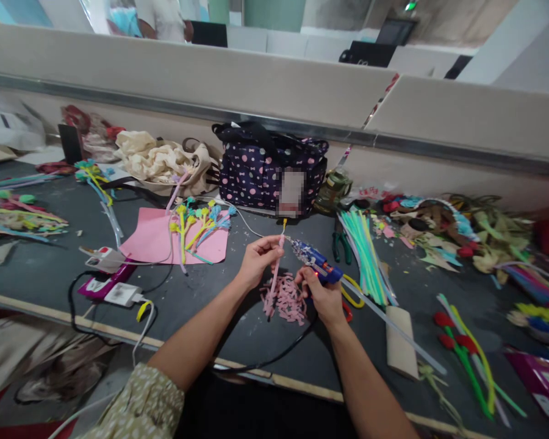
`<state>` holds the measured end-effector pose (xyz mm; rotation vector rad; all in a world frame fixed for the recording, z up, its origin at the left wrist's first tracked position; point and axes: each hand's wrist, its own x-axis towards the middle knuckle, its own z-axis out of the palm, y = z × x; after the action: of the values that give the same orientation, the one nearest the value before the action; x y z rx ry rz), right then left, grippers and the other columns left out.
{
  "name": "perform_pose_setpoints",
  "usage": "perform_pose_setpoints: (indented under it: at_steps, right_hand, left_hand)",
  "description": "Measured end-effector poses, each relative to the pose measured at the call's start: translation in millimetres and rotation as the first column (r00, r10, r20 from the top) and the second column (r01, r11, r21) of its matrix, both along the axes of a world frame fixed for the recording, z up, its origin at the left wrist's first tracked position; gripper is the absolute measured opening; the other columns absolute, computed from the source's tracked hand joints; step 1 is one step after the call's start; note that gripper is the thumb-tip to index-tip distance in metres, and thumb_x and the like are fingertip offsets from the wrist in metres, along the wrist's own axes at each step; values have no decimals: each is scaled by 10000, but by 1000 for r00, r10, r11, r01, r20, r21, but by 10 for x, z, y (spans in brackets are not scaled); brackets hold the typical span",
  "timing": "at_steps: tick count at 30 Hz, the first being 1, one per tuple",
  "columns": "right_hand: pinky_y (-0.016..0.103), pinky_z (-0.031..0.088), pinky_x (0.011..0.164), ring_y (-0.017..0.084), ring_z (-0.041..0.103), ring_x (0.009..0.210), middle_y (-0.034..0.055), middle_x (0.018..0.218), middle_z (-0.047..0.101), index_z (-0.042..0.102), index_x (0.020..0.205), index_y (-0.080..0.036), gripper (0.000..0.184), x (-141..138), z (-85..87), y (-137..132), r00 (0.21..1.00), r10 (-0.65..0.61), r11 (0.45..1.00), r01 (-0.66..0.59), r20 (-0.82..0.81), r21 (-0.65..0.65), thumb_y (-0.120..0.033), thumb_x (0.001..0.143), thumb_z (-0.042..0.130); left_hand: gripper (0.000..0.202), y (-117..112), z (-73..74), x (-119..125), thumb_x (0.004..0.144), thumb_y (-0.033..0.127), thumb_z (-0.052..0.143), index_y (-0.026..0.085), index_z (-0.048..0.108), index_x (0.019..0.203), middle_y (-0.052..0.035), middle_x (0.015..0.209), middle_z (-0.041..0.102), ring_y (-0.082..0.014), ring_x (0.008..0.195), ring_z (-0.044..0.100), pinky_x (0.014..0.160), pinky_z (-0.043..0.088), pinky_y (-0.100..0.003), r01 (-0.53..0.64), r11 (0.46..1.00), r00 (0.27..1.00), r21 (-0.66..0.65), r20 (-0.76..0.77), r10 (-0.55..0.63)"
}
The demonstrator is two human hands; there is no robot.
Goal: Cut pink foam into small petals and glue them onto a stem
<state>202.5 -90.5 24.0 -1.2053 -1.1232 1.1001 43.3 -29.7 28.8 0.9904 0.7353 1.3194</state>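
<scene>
My left hand [257,262] pinches a thin pale-pink stem [275,279], which looks like a pipe cleaner and has a small yellow tip at its upper end. A blue hot glue gun [322,268] is gripped in my right hand [324,297], its nozzle close to the upper part of the stem. From the back of the gun a long translucent glue stick [393,326] sticks out to the lower right. Under both hands lies a heap of short pink strips [293,302] on the dark table [242,323]. The stem's lower end hangs over that heap.
A pink sheet [141,235] with several pipe-cleaner flowers lies left. Beside it is a purple power strip [105,283] with cables. A dotted bag [251,177] stands behind, with green-handled pliers [342,244] nearby. Green pipe cleaners [363,256] and a beige block [401,341] lie right.
</scene>
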Motion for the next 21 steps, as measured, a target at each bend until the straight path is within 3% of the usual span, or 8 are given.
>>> perform_pose_setpoints:
  at_steps: [12,21]
  right_hand:
    - [215,401,382,91,453,385,-28,451,514,646,693,-173,384,-35,74,10,999,-28,1000,28,-24,-4,-555,737,661]
    - [219,410,407,92,465,414,-19,497,547,656,708,-176,359,-7,11,8,1000,-21,1000,21,12,12,-530,767,647]
  left_hand:
    - [436,8,21,-1,649,320,770,148,659,1034,20,676,559,-38,455,416,413,333,-170,16,999,1000,-40,2,-15]
    - [395,11,14,1,651,321,770,158,692,1002,18,659,550,-41,453,407,414,323,-182,-12,1000,1000,-22,21,13]
